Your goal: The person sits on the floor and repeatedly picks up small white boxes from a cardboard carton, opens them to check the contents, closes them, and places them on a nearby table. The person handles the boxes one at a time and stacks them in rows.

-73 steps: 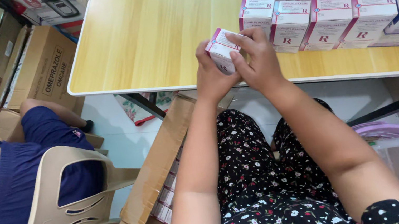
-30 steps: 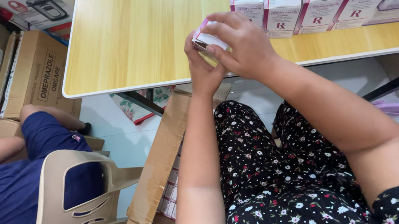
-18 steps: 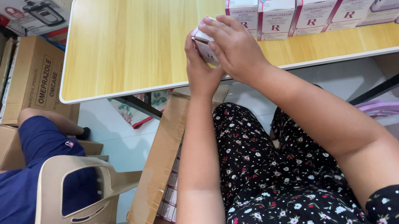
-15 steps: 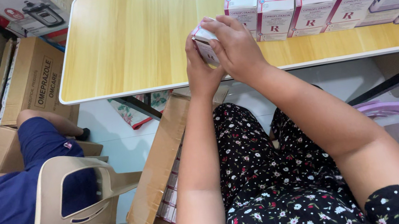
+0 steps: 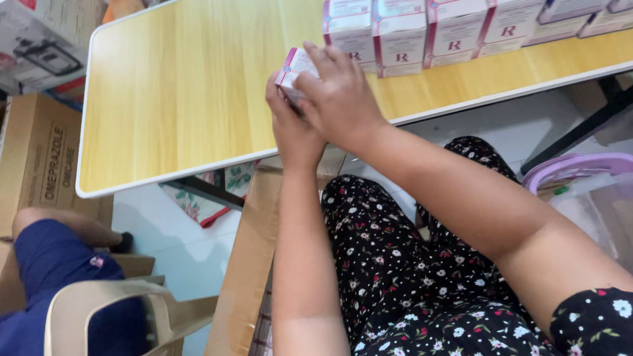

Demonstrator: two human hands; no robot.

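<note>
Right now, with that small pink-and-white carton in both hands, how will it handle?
The small carton is probably light: the fingertips of both hands, left and right, carry it. It likely dents if squeezed, being thin card. Flat sides should stack steadily, like the boxes on the table.

Open desk to my left; boxes wall off the right.
Bare desk (image 5: pixel 185 97) beside my grip; stacked pink-and-white cartons (image 5: pixel 427 21) stand close behind and rightward.
</note>
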